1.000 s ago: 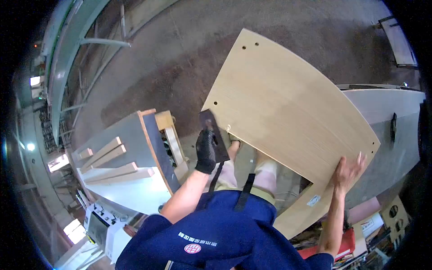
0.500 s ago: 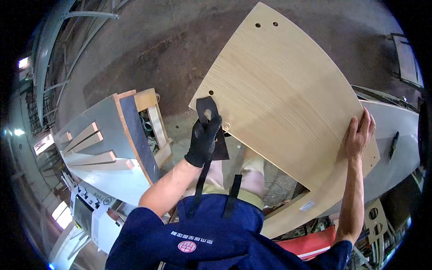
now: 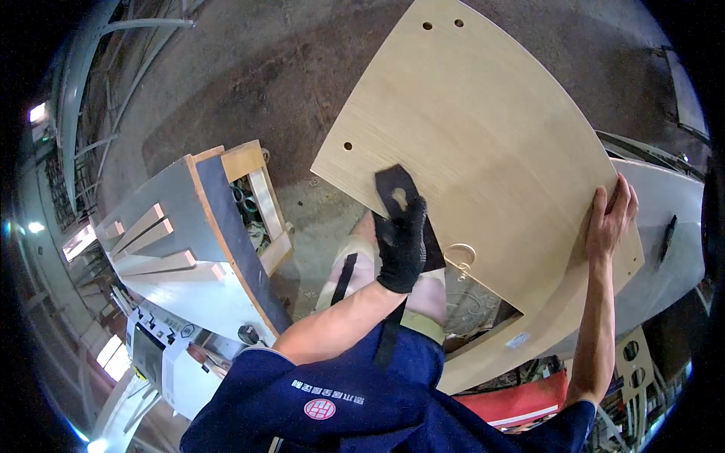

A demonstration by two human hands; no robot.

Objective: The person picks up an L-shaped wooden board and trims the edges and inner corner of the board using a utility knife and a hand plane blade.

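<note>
Pale wood-grain panel (image 3: 483, 143) across the view, gloved left hand (image 3: 402, 248) closed round a dark flat blade (image 3: 396, 185) at its near edge, bare right hand (image 3: 613, 219) open-fingered on its right edge.

Left of frame: grey-and-white worktop (image 3: 139, 195), brown edge; five pale wood strips (image 3: 143, 222) on it, one short. Right: pale grey surface (image 3: 655, 192), slim dark object (image 3: 669, 237) lying on it; wood panel (image 3: 468, 136) overlaps its left side, contact unclear. Upper left: brownish-grey floor (image 3: 226, 83).
</note>
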